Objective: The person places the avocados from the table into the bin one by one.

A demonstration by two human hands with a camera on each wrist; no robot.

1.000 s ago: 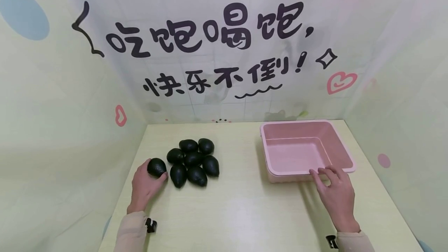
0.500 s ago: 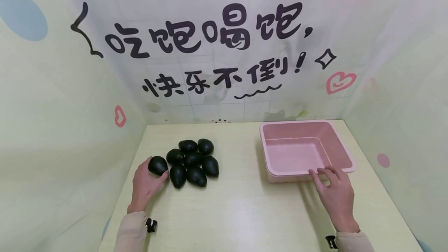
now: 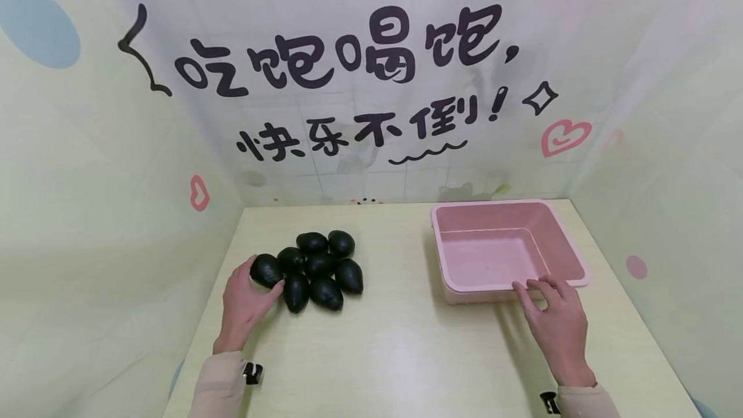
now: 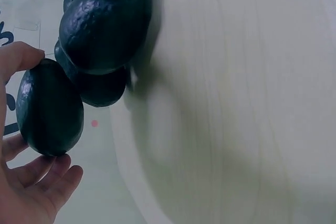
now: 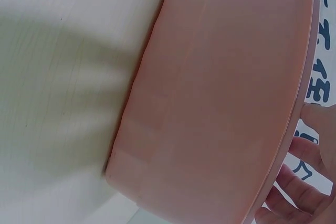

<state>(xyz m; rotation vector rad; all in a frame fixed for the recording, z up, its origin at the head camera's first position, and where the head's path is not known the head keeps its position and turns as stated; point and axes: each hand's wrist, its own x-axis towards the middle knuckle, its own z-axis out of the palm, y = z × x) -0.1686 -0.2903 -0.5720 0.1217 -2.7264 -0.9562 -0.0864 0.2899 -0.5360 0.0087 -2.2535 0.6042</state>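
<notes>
In the head view my left hand [image 3: 246, 305] holds a dark green avocado [image 3: 267, 270] between thumb and fingers, right at the left side of a cluster of several more avocados [image 3: 320, 264]. The left wrist view shows the held avocado [image 4: 50, 108] with the thumb at one end and fingertips at the other; the cluster's avocados [image 4: 102, 27] overlap behind it. On the other side, my right hand [image 3: 557, 328] holds the front rim of a pink plastic basin [image 3: 447, 250], thumb and curled fingers at the edge. From the right wrist, the basin's outer wall [image 5: 210, 98] fills the middle.
Everything stands on a pale wooden table [image 3: 383, 353]. A printed cloth backdrop [image 3: 371, 166] with dark lettering rises behind it, and cloth walls flank both sides. Nothing lies inside the basin.
My left hand has moved a little right and away from me with the avocado, bringing it up against the cluster in view. My right hand and the basin stay where they were.
</notes>
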